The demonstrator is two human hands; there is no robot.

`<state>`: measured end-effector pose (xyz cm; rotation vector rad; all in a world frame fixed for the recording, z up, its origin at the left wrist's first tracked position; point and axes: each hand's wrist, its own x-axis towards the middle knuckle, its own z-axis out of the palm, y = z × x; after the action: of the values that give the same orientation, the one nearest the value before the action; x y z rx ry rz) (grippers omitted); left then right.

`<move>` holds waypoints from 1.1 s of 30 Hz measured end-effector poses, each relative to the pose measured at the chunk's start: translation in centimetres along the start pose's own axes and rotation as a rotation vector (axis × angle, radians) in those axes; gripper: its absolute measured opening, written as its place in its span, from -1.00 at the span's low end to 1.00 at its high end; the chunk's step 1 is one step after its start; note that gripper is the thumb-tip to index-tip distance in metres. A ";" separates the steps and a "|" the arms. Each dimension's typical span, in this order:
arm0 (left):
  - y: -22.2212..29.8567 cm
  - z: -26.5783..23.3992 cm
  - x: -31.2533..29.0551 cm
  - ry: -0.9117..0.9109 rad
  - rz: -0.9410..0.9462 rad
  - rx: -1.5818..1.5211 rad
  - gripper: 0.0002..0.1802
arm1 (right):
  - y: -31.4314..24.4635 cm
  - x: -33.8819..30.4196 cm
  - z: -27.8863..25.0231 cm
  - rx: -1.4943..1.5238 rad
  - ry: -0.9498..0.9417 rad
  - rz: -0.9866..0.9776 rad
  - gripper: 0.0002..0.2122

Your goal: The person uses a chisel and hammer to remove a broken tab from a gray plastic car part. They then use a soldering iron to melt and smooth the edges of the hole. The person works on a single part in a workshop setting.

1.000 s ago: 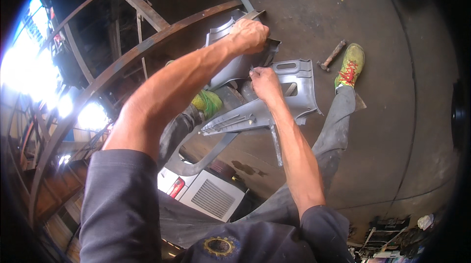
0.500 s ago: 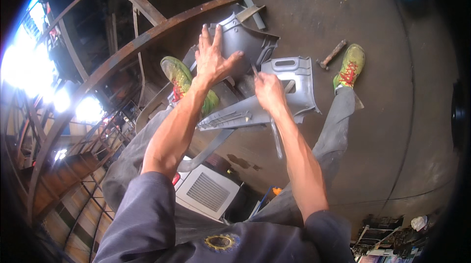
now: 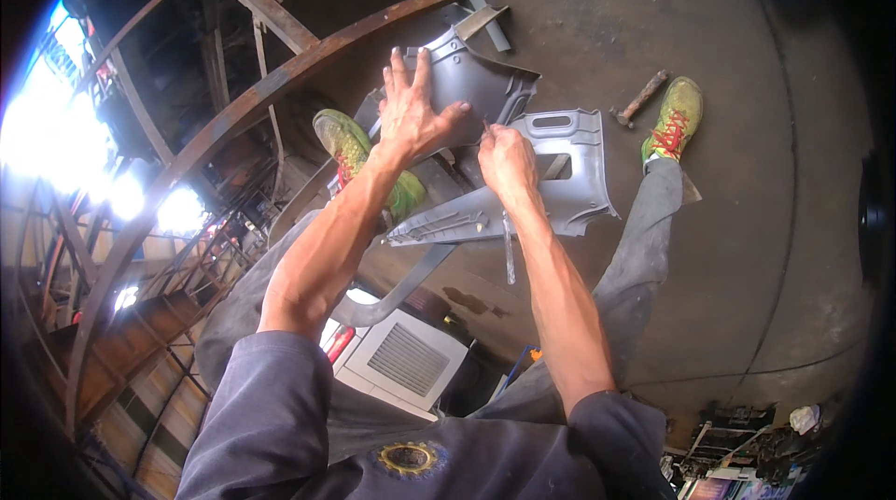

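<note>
My left hand (image 3: pixel 411 117) lies spread on a grey curved moulded panel (image 3: pixel 471 80), fingers pointing away and thumb stretched out to the right. It presses on the panel's left part. In my closed right hand (image 3: pixel 510 162) is a slim metal rod-like tool (image 3: pixel 510 255). Its tip pokes out beyond the fingers at the panel's lower edge, and its other end shows below the wrist. Exactly what kind of tool it is, I cannot tell. Just right of that hand and below it sits another grey moulded part (image 3: pixel 583 164) with slotted openings and a long ribbed arm.
A hammer (image 3: pixel 642 100) lies beside my right shoe (image 3: pixel 674 122). My left shoe (image 3: pixel 343 140) stands beside the panels. A rusty curved metal frame (image 3: pixel 271 80) rises at the left. Nearer me are a white box with a grille (image 3: pixel 407 360) and a bent grey strip (image 3: pixel 397 299).
My right hand has turned, so the tool's lower end has swung left and stands more upright. My left hand stays on the panel. The whole view has shifted slightly.
</note>
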<state>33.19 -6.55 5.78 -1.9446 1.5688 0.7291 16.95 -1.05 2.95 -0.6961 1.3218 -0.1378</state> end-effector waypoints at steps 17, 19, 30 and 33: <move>13.1 -0.2 9.3 -0.668 0.372 0.627 -0.62 | 2.2 -2.5 1.7 1.936 -0.251 0.624 -0.83; 12.2 -0.1 9.7 -0.661 0.414 0.602 -0.63 | 2.2 -2.1 2.2 1.918 -0.230 0.602 -0.83; 11.2 0.5 10.0 -0.640 0.536 0.555 -0.63 | 1.0 -0.8 2.4 1.891 -0.162 0.657 -0.83; 11.6 0.7 9.8 -0.660 0.539 0.558 -0.62 | 1.0 -2.2 1.9 1.928 -0.158 0.635 -0.85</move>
<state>23.56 -15.02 -2.35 -0.7671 1.6202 0.8962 17.81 1.57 4.43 1.2916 0.6703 -0.6738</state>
